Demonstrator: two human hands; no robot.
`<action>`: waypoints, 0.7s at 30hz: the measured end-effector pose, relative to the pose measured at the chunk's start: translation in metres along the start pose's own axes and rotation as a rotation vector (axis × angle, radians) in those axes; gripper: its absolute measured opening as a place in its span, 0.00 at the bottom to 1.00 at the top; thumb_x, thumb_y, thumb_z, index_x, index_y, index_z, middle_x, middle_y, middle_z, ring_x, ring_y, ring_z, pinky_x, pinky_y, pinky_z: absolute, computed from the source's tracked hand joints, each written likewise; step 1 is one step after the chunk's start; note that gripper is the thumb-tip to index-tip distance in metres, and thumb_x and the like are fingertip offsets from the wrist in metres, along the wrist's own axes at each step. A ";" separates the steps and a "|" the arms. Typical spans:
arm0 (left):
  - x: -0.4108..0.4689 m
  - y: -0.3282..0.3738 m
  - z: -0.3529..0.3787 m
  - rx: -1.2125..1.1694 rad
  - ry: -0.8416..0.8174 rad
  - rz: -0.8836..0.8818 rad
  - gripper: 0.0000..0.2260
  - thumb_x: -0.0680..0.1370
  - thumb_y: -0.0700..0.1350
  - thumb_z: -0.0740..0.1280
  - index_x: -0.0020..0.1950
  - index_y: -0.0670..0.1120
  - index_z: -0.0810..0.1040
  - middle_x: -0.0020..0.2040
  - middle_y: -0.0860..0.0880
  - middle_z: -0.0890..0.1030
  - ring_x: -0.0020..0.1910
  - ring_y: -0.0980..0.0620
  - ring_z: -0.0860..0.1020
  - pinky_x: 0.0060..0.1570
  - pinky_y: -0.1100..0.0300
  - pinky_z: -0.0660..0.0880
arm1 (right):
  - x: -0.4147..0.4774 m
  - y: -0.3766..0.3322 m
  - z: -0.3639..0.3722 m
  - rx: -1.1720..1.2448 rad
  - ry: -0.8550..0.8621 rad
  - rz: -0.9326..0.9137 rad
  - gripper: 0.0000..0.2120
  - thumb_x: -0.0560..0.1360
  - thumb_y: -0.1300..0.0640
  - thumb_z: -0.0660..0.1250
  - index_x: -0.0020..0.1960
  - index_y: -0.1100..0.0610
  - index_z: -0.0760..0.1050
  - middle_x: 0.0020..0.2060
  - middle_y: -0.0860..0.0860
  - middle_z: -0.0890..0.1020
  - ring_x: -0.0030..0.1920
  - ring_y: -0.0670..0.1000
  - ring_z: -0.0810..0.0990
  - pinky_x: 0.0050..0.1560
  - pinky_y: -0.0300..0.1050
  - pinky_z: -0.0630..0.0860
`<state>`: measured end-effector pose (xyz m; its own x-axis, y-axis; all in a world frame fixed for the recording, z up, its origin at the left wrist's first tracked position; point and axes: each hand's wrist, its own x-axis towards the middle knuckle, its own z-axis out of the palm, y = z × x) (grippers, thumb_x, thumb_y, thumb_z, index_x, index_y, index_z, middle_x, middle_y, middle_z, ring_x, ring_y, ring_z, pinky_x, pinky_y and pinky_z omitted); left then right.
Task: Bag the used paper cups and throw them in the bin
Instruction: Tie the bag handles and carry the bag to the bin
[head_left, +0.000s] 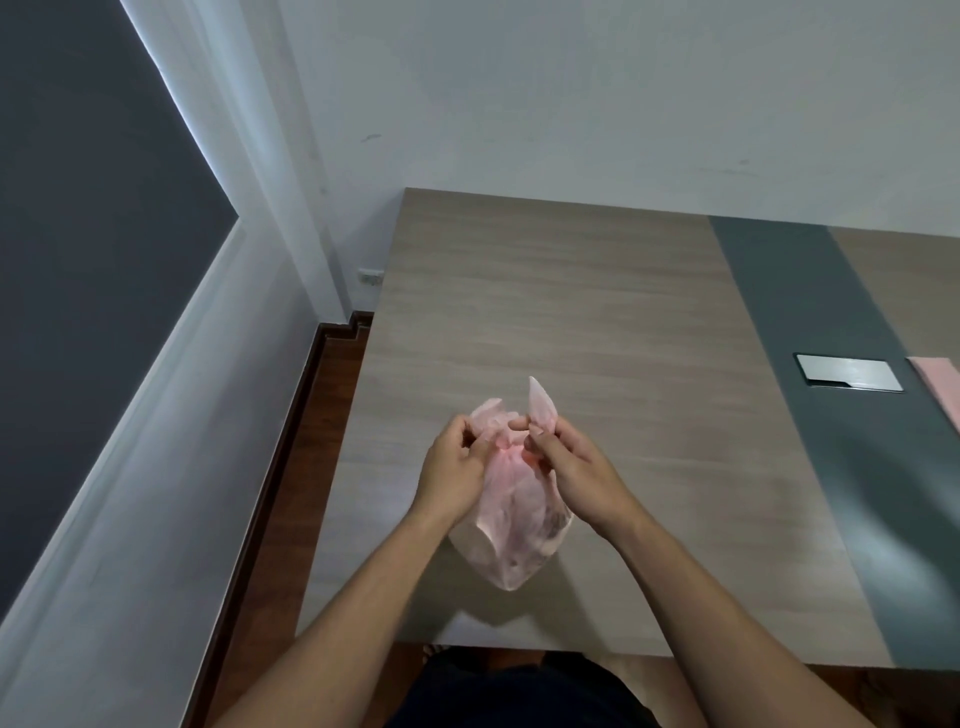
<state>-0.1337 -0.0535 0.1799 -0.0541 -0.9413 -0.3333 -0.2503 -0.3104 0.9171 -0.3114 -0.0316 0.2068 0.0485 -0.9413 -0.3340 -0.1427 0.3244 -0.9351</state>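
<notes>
A translucent pink plastic bag (511, 525), bulging with pale shapes inside, rests on the wooden table (597, 312) near its front edge. My left hand (453, 470) pinches the bag's left handle, and my right hand (574, 470) pinches the right handle, whose tip sticks up. Both handles are drawn together over the bag's mouth. What lies inside the bag is blurred by the plastic; I cannot make out single cups. No bin is in view.
A dark grey strip (831, 389) runs down the table with a silver flap plate (849, 371) set in it. A pink sheet (940, 389) lies at the right edge. Left of the table are brown floor (311, 467) and white wall.
</notes>
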 end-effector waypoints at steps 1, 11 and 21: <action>-0.001 0.000 0.001 0.019 -0.023 0.017 0.08 0.88 0.56 0.64 0.59 0.53 0.78 0.53 0.52 0.85 0.52 0.50 0.86 0.50 0.47 0.87 | 0.000 0.001 0.000 0.017 0.019 0.001 0.15 0.90 0.55 0.58 0.64 0.57 0.83 0.39 0.41 0.85 0.41 0.39 0.81 0.46 0.31 0.78; -0.010 0.003 0.014 -0.183 -0.154 0.026 0.16 0.91 0.52 0.57 0.58 0.50 0.83 0.50 0.59 0.85 0.51 0.62 0.84 0.52 0.69 0.79 | 0.003 0.007 0.007 -0.050 0.078 -0.023 0.19 0.89 0.46 0.57 0.79 0.40 0.73 0.65 0.37 0.83 0.67 0.41 0.82 0.75 0.47 0.76; -0.002 -0.004 -0.003 -0.104 -0.117 0.009 0.17 0.90 0.50 0.59 0.56 0.47 0.87 0.45 0.44 0.86 0.44 0.43 0.83 0.48 0.51 0.82 | -0.005 0.003 0.006 -0.038 0.079 -0.070 0.19 0.91 0.51 0.56 0.77 0.46 0.77 0.63 0.43 0.87 0.63 0.42 0.86 0.67 0.47 0.81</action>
<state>-0.1299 -0.0507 0.1778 -0.1697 -0.9242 -0.3422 -0.1479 -0.3194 0.9360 -0.3066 -0.0256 0.2045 -0.0180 -0.9663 -0.2567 -0.1790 0.2557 -0.9500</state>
